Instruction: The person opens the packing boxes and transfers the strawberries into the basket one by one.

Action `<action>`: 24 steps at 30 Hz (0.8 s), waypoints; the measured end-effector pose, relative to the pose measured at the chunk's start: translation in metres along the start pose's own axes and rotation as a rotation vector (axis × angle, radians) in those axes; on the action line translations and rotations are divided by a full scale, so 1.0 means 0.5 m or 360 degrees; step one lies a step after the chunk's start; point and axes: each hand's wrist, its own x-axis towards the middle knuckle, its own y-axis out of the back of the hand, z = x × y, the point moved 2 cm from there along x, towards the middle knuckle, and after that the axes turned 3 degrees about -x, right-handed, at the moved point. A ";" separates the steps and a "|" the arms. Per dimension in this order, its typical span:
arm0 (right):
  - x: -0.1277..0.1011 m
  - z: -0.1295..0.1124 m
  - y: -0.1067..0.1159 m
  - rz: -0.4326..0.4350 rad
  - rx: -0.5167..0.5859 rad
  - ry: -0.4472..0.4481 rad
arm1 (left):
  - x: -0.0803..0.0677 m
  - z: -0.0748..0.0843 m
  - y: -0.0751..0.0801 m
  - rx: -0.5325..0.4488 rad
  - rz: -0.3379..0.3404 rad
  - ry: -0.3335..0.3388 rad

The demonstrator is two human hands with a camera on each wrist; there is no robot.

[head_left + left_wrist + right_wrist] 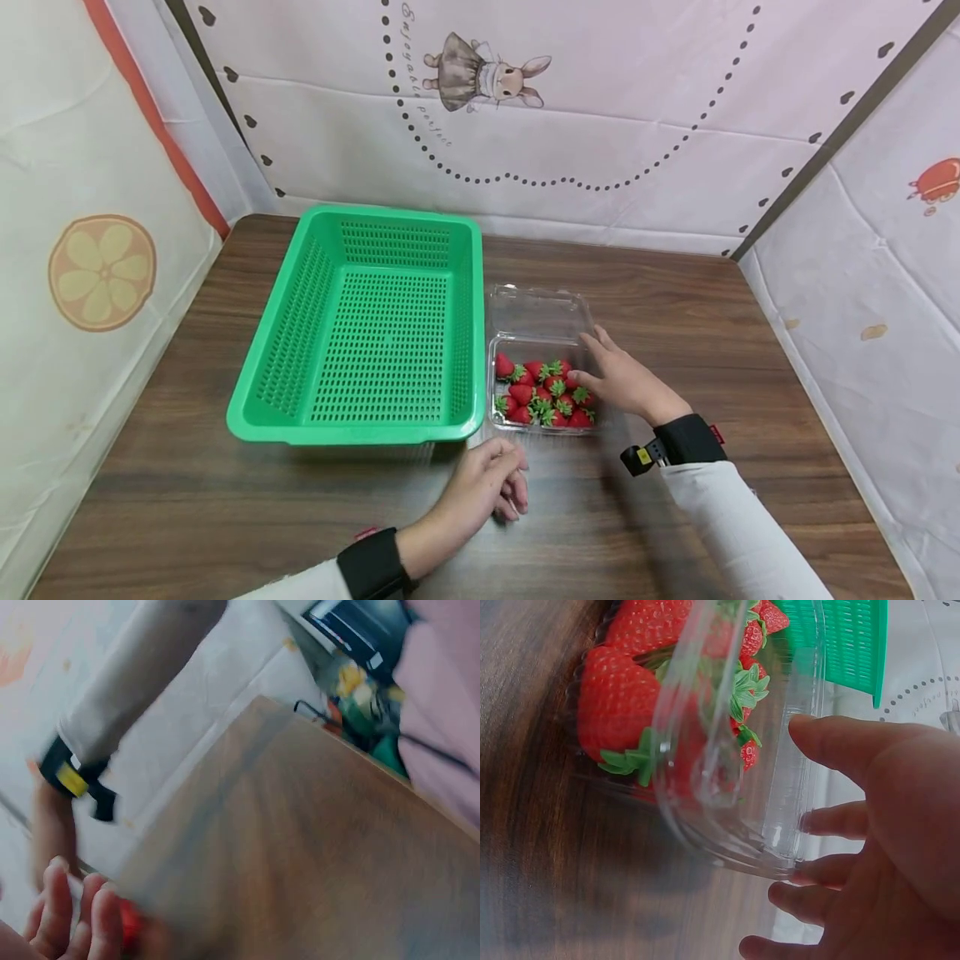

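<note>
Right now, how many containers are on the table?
2: a green basket, empty, on the left, and a clear clamshell box of strawberries just right of it, lid open, the right hand at its right side.

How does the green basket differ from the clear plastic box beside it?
The green basket is opaque, with perforated walls and floor, while the clear plastic box is see-through and smooth. The green basket holds nothing; the clear plastic box holds strawberries. The green basket is far larger and has no lid; the clear plastic box has a hinged lid folded back. Both are rectangular and stand on the wooden table.
</note>
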 end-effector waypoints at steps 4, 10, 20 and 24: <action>-0.002 -0.001 0.002 -0.0005 0.0001 0.0013 | -0.054 0.086 0.035 0.0369 -0.0044 -0.0382; 0.000 0.000 0.002 -0.0011 0.0020 0.0013 | -0.102 0.217 0.185 0.0738 0.0487 -0.0896; 0.000 -0.002 0.001 -0.0010 0.0015 0.0007 | -0.118 0.239 0.471 0.1557 0.1011 -0.0514; 0.000 -0.002 -0.001 0.0004 0.0006 0.0012 | -0.107 0.203 0.527 0.1456 0.0769 -0.0259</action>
